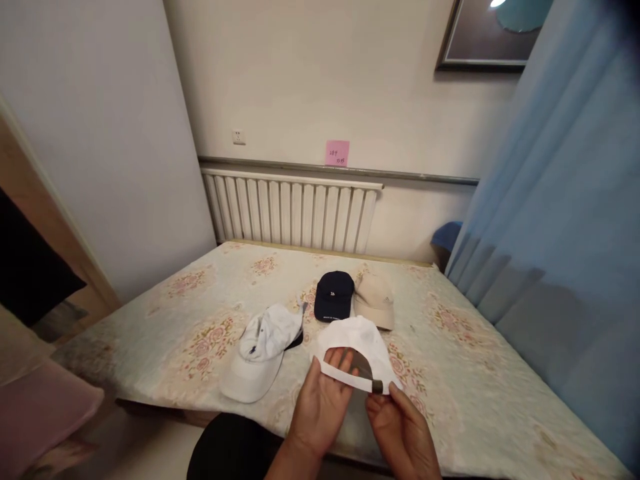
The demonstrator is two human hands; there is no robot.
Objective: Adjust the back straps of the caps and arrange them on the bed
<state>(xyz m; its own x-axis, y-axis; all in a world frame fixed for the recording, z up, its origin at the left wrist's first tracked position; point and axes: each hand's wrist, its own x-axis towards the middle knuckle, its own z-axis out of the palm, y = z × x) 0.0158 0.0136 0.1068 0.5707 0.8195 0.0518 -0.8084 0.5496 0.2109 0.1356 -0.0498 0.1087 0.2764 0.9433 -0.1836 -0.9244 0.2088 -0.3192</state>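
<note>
Both my hands hold a white cap by its back strap, just above the near edge of a bed. My left hand has its fingers inside the cap's back opening and its thumb over the strap. My right hand pinches the strap at its dark buckle. On the bed to the left lies a second white cap, brim toward me. Behind it are a navy cap and a beige cap, side by side.
The bed has a floral cover. A white radiator runs along the far wall under a pink sticky note. A blue curtain hangs close on the right. A pink cushion sits at the lower left.
</note>
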